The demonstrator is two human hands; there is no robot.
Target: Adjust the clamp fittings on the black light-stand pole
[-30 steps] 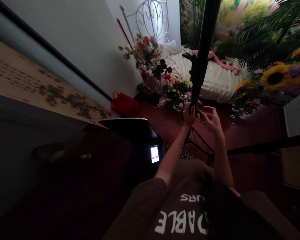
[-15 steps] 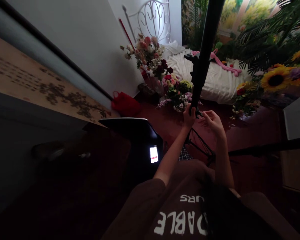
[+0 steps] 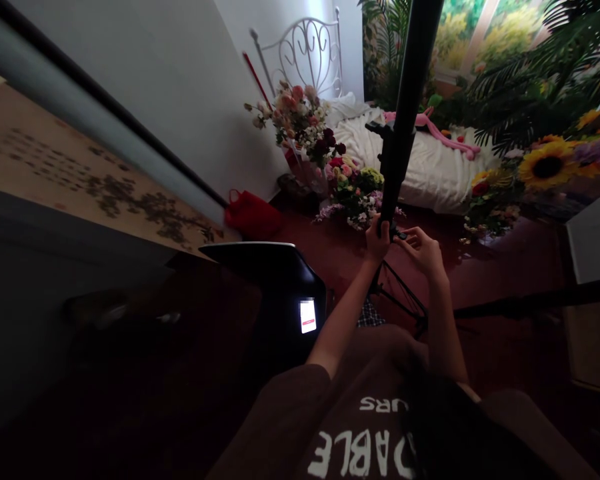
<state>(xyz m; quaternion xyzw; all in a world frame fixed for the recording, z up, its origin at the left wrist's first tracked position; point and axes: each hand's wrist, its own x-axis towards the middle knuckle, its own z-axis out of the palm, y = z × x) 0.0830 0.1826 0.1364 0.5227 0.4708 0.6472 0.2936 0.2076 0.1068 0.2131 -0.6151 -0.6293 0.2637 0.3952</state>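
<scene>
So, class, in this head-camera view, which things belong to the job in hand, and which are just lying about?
Part of the job:
- black stand pole, gripped by the left hand
- small black knob, beside the right hand
- stand's thin black legs

Lying about:
- flower bouquet
- red bag
- lit screen
- pink plush toy

A dim room has a dark red floor (image 3: 505, 267) and a white wall (image 3: 180, 100). A bed (image 3: 420, 167) with rumpled white bedding and a white metal headboard (image 3: 307, 57) stands beneath a painted garden backdrop (image 3: 500, 40).
</scene>
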